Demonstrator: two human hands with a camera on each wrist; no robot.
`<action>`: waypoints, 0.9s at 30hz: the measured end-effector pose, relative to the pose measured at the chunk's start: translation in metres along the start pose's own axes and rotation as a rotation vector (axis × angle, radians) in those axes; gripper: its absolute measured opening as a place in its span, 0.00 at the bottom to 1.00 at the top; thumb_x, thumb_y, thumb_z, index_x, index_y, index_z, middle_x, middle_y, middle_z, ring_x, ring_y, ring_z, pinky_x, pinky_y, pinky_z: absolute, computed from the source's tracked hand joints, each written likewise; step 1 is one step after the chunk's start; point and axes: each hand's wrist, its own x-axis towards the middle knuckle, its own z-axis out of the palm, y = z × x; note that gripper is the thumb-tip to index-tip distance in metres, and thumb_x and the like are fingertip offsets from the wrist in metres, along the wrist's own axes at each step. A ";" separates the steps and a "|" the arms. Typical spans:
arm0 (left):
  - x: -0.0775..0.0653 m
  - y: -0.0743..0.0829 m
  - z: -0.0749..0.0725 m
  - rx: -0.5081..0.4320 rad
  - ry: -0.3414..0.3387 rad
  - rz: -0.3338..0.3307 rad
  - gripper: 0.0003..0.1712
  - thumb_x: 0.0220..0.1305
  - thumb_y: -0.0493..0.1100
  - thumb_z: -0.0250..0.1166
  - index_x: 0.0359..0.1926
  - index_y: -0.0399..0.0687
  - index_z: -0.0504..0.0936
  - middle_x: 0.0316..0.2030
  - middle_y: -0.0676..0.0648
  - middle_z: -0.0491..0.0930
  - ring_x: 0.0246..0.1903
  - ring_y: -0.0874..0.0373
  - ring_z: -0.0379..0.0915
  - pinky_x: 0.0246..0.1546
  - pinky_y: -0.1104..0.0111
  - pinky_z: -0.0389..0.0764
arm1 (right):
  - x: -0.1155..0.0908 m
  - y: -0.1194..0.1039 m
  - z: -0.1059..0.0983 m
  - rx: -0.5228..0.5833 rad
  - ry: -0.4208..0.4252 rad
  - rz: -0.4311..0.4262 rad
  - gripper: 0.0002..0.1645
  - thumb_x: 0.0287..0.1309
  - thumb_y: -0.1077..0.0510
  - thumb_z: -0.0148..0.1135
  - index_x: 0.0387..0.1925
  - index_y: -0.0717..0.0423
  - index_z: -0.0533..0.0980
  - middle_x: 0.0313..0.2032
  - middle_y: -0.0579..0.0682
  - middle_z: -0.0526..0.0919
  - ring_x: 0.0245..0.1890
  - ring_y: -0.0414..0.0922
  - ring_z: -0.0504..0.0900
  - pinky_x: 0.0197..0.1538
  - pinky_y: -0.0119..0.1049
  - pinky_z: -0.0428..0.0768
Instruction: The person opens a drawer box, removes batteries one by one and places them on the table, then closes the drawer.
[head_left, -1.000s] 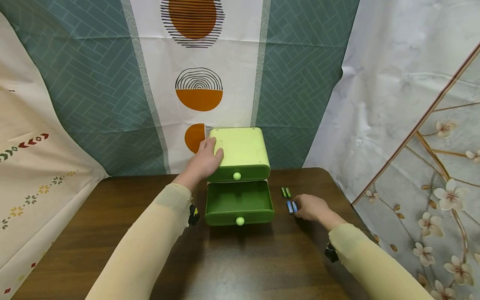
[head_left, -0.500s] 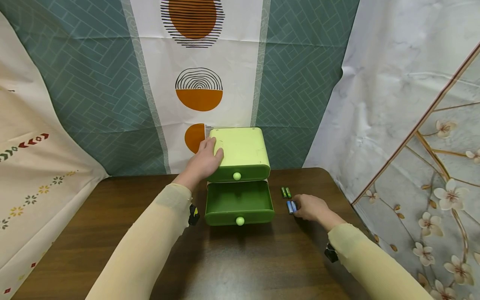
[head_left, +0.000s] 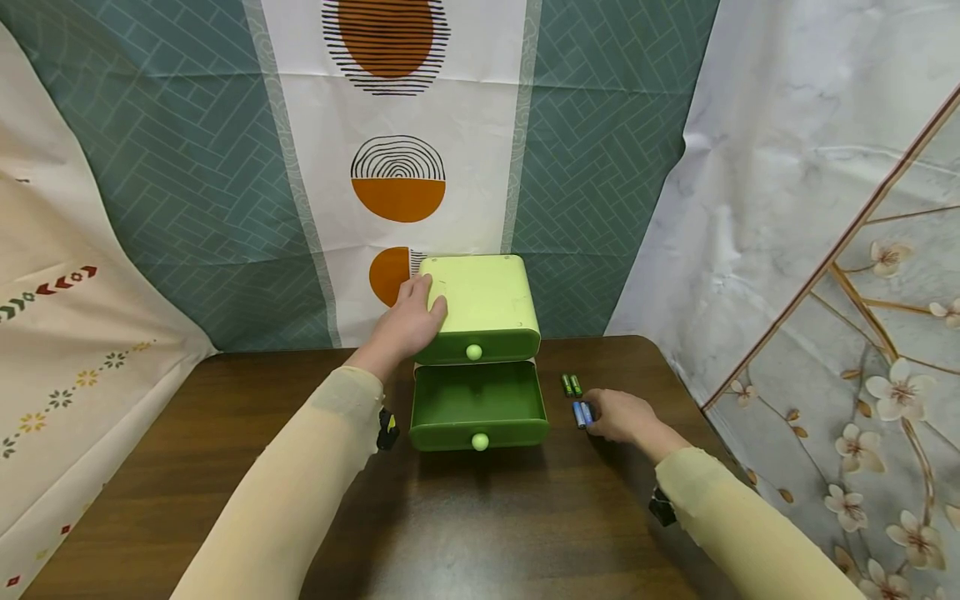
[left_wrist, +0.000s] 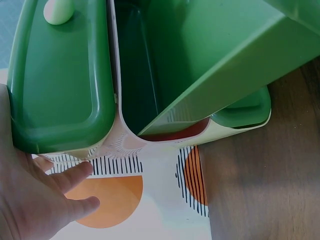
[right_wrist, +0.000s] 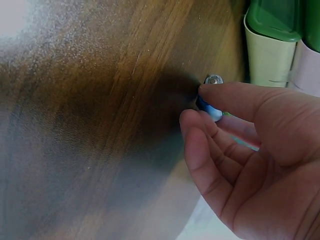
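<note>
A small two-tier drawer cabinet with a light-green top and green drawer fronts stands at the back of the table. Its lower drawer is pulled out, and nothing shows inside. My left hand rests against the cabinet's left side and top edge, fingers extended. To the right of the cabinet, my right hand pinches a blue battery between thumb and fingers, low at the tabletop. Another blue battery lies beside it. Two green batteries lie side by side just behind.
The brown wooden table extends toward me and to both sides. A patterned cloth hangs right behind the cabinet. A floral marbled cloth borders the table on the right, and a cream cloth on the left.
The blue battery at my right fingertips has shifted slightly left, closing the gap to the other blue battery. My left hand and the cabinet have stayed put.
</note>
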 end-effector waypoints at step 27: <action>-0.001 -0.002 0.001 -0.012 -0.001 0.000 0.45 0.86 0.64 0.37 0.91 0.49 0.45 0.90 0.43 0.37 0.84 0.36 0.50 0.79 0.39 0.58 | -0.034 -0.018 -0.017 -0.018 0.259 -0.090 0.27 0.67 0.60 0.73 0.67 0.57 0.83 0.37 0.43 0.90 0.34 0.42 0.86 0.34 0.48 0.82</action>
